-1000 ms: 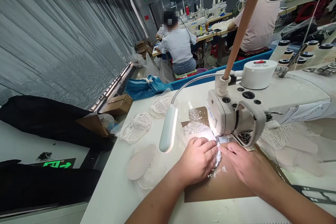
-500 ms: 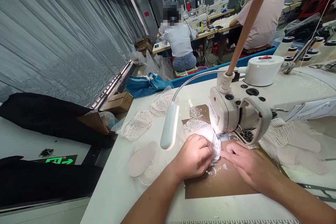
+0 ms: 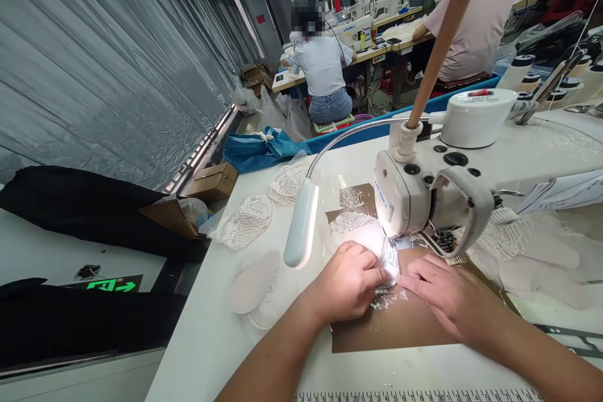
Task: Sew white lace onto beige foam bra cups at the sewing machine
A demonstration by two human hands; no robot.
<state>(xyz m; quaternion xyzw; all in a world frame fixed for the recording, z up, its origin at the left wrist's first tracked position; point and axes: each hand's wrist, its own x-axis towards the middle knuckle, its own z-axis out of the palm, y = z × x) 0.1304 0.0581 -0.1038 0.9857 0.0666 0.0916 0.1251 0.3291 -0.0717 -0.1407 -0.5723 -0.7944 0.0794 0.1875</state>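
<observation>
At the near side of the sewing machine, white lace fabric between two hands.

Head view: on the brown sheet [image 3: 372, 336], the white lace fabric [image 3: 389, 259] lies with its bright exposed strip running from under the head of the sewing machine [image 3: 400, 201] toward the person, its long axis near to far with a slight slant. The left hand [image 3: 348, 282] is the closer one, lying over the fabric from the left side, its fingers curled and bunched narrow on the strip's near end. From the right comes the right hand [image 3: 455, 301], a digit reaching out to the strip's near right edge and the other fingers loosely bent; whether it grips anything cannot be told. Paler fabric spreads to the far left of the strip, partly hidden by the left hand. The lamp [image 3: 301, 223] hangs just left of the work.

On the left part of the table [image 3: 202, 333] are a lace cup piece [image 3: 247, 221], another lace cup piece [image 3: 286, 183] farther off, and an oval pad [image 3: 255, 282] nearer. More lace material [image 3: 511, 240] lies right of the machine, and a ruler scale [image 3: 417, 396] shows along the near edge.

Compared with the frame one second earlier, both hands sit farther to the near side of the machine head, and more of the strip is uncovered. The scale has come into sight.
</observation>
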